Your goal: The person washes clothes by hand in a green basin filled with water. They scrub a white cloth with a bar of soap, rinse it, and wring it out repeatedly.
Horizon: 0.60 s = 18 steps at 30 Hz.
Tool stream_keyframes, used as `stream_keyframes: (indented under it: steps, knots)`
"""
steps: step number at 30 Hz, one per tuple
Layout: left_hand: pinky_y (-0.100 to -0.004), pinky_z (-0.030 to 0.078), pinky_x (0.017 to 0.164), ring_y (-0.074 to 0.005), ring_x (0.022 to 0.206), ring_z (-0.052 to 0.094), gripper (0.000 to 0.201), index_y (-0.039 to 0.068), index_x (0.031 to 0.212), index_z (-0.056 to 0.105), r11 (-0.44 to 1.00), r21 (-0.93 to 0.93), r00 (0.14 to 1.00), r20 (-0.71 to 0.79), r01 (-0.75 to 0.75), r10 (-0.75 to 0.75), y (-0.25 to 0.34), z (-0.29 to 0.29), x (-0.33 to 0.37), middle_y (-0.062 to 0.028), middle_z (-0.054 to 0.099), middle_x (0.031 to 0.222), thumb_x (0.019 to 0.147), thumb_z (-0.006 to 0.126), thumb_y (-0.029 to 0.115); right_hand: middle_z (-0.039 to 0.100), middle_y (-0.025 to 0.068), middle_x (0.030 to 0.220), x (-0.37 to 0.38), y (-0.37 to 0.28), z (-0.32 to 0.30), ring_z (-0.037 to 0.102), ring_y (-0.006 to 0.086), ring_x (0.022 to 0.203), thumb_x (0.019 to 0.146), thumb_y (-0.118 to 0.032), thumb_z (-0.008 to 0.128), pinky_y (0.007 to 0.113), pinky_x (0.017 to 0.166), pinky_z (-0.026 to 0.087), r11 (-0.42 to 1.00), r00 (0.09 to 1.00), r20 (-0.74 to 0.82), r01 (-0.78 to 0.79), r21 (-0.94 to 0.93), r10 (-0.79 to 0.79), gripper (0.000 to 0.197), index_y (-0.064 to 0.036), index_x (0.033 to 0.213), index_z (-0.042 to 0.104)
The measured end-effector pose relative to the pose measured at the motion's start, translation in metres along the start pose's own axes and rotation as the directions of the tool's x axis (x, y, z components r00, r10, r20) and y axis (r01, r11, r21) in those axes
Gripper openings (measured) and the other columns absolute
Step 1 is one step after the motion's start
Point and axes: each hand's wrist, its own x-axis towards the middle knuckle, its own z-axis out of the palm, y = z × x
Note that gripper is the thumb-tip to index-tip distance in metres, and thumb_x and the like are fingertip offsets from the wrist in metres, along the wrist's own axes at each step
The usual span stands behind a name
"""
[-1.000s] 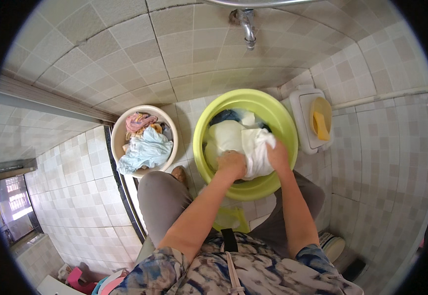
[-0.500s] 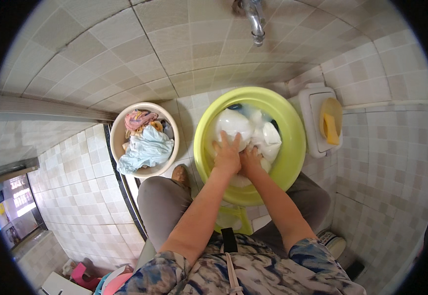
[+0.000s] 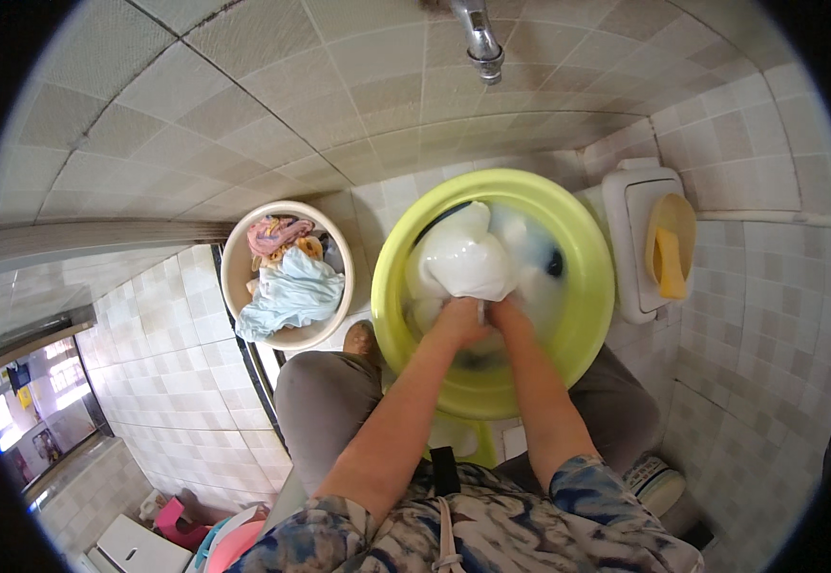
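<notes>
A wide yellow-green basin (image 3: 592, 315) holds cloudy water and a wet white cloth (image 3: 466, 250), which bulges up in a rounded, puffed mass. At the near side of this mass, my left hand (image 3: 465, 323) and my right hand (image 3: 508, 315) are side by side, closed on the cloth. Its folds and the water hide most of my fingers. Something dark (image 3: 555, 264) shows in the water on the right. A dark edge of cloth lies along the basin's far left wall.
Left of the big basin stands a cream basin (image 3: 347, 304) with pink and pale blue clothes (image 3: 298, 291). A lidded white bin (image 3: 631, 191) at the right carries a yellow scoop-shaped container (image 3: 685, 212). The metal tap (image 3: 484, 48) juts from the tiled wall.
My hands have gone from pressing spread on the white cloth to gripping it closer together. The cloth has gathered into a higher bulge, and more cloudy water shows on the right.
</notes>
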Motion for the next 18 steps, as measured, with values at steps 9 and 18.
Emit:
stream_keyframes:
  steps: [9, 18]
  knots:
    - [-0.0391, 0.037, 0.096, -0.0384, 0.115, 0.041, 0.084, 0.009, 0.13, 0.034, 0.999, 0.029, 0.997, -0.078, 0.021, -0.018, 0.016, 0.0, -0.018, -0.0212, 0.038, 0.129, 0.058, 0.072, 0.027, 0.054, 0.0194, 0.113, -0.073, -0.022, -0.083, 0.05, 0.0367, 0.104, 0.074, -0.023, 0.062, 0.041, 0.09, 0.039, 0.952, 0.95, -0.171, 0.281, 0.121, -0.259, 0.039, -0.0017, 0.107, 0.057]
    - [-0.0375, 0.033, 0.101, -0.0371, 0.129, 0.024, 0.101, 0.017, 0.141, 0.011, 0.967, 0.253, 0.997, -0.078, 0.037, -0.017, 0.029, -0.013, -0.06, -0.0225, 0.018, 0.142, 0.061, 0.072, 0.014, 0.058, 0.0151, 0.106, -0.152, -0.037, -0.109, 0.054, 0.0228, 0.097, 0.08, -0.022, 0.063, 0.033, 0.084, 0.042, 0.717, 0.826, -0.558, 0.341, 0.608, 0.08, 0.04, 0.0042, 0.109, 0.053]
